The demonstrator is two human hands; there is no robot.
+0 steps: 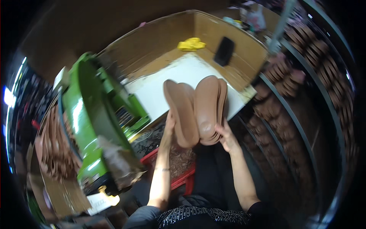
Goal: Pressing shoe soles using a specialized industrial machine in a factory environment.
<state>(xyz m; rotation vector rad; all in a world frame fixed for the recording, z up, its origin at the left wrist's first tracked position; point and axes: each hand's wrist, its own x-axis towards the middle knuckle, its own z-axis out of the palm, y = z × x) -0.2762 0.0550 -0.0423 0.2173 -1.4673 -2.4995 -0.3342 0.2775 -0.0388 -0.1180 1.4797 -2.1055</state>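
Two small stacks of brown shoe soles are held up side by side over the near edge of a white worktable. My left hand grips the left stack of soles by its outer side, the fingers mostly hidden behind it. Around the heel end of the right stack of soles my right hand is closed, with the thumb along the edges. The stacks touch or nearly touch at their lower ends and spread apart at the top.
A green machine stands at the left. Cardboard walls border the table's back, with a yellow cloth and a dark flat pad there. Racks of brown soles fill the right. A red crate with scraps sits below.
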